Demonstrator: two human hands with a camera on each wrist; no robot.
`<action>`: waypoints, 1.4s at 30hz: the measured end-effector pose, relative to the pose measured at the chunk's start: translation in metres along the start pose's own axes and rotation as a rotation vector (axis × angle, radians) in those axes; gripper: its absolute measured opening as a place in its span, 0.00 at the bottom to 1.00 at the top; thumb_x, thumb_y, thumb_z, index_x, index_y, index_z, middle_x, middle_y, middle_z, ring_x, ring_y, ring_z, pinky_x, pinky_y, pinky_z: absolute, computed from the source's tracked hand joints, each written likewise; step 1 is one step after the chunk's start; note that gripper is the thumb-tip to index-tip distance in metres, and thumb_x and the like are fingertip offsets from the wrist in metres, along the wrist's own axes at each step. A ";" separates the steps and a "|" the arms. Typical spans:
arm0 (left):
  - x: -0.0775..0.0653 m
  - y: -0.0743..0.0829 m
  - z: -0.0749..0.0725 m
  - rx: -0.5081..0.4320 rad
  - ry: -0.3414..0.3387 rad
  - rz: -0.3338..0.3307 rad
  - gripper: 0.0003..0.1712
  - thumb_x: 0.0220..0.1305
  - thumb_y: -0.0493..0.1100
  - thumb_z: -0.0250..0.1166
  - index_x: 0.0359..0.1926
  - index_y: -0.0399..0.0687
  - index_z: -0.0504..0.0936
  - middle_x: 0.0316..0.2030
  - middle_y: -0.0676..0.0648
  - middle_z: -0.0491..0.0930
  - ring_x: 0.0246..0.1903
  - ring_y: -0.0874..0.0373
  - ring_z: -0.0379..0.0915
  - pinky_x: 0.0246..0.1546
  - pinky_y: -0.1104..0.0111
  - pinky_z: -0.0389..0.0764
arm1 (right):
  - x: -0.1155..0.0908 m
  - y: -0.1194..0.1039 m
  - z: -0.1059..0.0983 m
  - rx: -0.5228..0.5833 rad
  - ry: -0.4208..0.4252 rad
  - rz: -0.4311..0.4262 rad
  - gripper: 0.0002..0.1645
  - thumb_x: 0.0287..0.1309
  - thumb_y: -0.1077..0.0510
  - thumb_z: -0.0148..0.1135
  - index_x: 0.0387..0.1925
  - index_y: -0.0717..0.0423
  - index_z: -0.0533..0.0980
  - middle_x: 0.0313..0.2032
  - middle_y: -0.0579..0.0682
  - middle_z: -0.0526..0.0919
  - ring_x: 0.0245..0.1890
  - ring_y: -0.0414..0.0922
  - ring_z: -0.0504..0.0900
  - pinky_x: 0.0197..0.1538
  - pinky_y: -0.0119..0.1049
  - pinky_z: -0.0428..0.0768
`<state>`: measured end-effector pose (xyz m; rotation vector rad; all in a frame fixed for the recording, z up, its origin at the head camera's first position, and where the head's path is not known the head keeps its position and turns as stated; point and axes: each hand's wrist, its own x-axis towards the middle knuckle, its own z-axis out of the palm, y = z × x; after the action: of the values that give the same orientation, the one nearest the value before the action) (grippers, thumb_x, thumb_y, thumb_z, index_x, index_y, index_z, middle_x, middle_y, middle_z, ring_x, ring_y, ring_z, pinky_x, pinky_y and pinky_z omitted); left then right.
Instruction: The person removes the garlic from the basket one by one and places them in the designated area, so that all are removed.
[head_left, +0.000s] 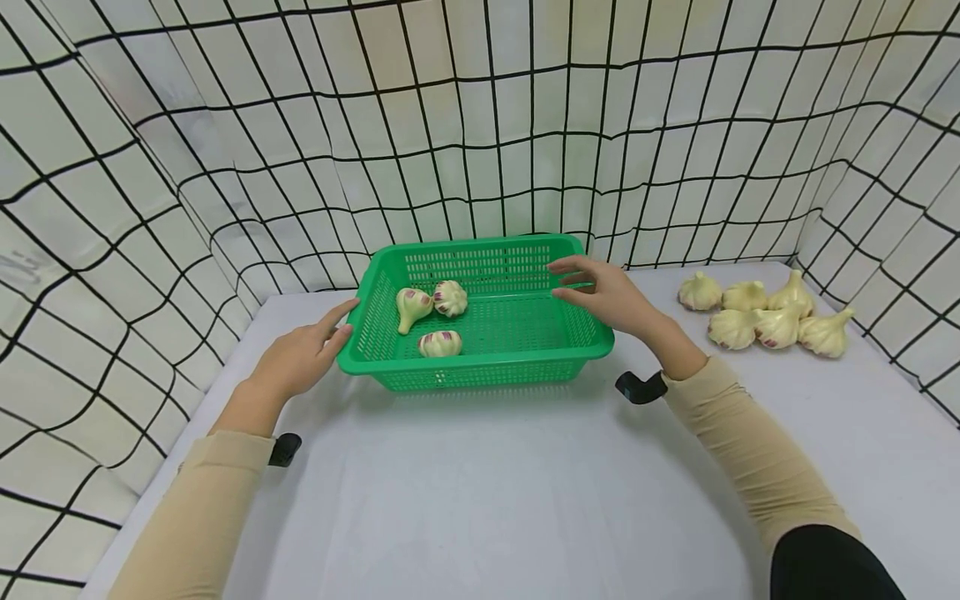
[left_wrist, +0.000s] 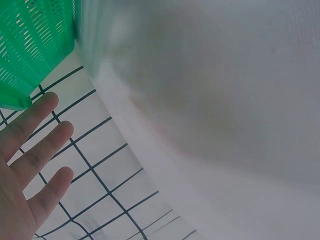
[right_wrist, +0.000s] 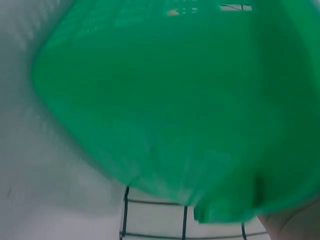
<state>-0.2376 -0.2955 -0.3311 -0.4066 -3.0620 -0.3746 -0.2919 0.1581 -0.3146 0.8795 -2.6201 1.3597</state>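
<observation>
A green plastic basket point(head_left: 487, 369) with slotted walls stands on the table, holding three garlic bulbs: one with its stem toward me point(head_left: 412, 307), a round one beside it point(head_left: 450, 297) and one near the front wall point(head_left: 440, 343). My left hand point(head_left: 300, 358) is at the basket's left rim, fingertips at the edge; in the left wrist view its fingers point(left_wrist: 45, 150) are straight and spread. Over the basket's right end, my right hand point(head_left: 609, 298) holds nothing, thumb and fingers apart. The basket wall point(right_wrist: 150, 100) fills most of the right wrist view and hides most of that hand.
Several more garlic bulbs point(head_left: 776, 327) lie grouped on the white table point(head_left: 480, 492) at the right. Black netting point(head_left: 495, 146) over white panels encloses the back and both sides, close behind the basket.
</observation>
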 end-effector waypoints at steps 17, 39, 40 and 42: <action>0.000 0.002 0.001 -0.006 -0.008 0.000 0.37 0.82 0.64 0.33 0.82 0.53 0.51 0.53 0.27 0.80 0.50 0.30 0.78 0.45 0.38 0.77 | 0.033 -0.035 0.050 0.061 -0.138 0.003 0.27 0.70 0.59 0.66 0.67 0.59 0.73 0.65 0.56 0.77 0.62 0.57 0.78 0.61 0.46 0.78; 0.001 0.002 -0.001 -0.009 -0.014 -0.001 0.37 0.82 0.64 0.33 0.82 0.54 0.50 0.53 0.26 0.80 0.46 0.33 0.80 0.39 0.42 0.78 | 0.069 -0.077 0.109 -0.180 -0.363 0.143 0.26 0.70 0.54 0.66 0.67 0.54 0.75 0.62 0.56 0.80 0.65 0.53 0.75 0.60 0.44 0.76; 0.001 0.001 -0.001 -0.009 -0.014 -0.001 0.37 0.82 0.64 0.33 0.82 0.54 0.50 0.53 0.27 0.80 0.45 0.33 0.80 0.39 0.42 0.78 | 0.070 -0.077 0.111 -0.191 -0.378 0.144 0.27 0.71 0.54 0.66 0.67 0.54 0.75 0.63 0.57 0.79 0.67 0.54 0.73 0.61 0.44 0.75; 0.001 0.001 -0.001 -0.009 -0.012 0.002 0.37 0.82 0.64 0.33 0.82 0.54 0.50 0.52 0.27 0.80 0.44 0.34 0.80 0.38 0.43 0.78 | 0.072 -0.079 0.115 -0.217 -0.404 0.142 0.27 0.71 0.53 0.65 0.68 0.54 0.75 0.64 0.59 0.77 0.68 0.55 0.72 0.62 0.45 0.74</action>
<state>-0.2386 -0.2946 -0.3303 -0.4135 -3.0730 -0.3873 -0.2884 0.0017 -0.3054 1.0465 -3.1103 0.9767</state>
